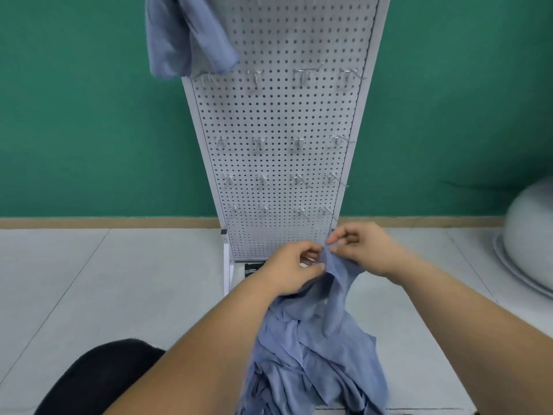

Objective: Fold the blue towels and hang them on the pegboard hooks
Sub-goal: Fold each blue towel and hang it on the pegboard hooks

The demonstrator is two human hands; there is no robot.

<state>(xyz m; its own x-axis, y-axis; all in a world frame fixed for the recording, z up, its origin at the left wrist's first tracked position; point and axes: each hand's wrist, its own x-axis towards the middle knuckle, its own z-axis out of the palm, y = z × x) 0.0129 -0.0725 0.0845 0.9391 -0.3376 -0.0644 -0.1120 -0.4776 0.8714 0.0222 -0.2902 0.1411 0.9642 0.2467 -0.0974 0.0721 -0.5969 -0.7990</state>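
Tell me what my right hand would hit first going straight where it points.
Probably your left hand, just across the blue towel edge that both hands pinch, though depth is unclear.

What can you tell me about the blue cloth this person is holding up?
The towel is thin, soft-looking blue fabric, crumpled and unfolded. The left hand and right hand pinch its top edge close together, in front of the foot of the pegboard. From there it hangs in loose creases between the forearms, past the picture's bottom edge.
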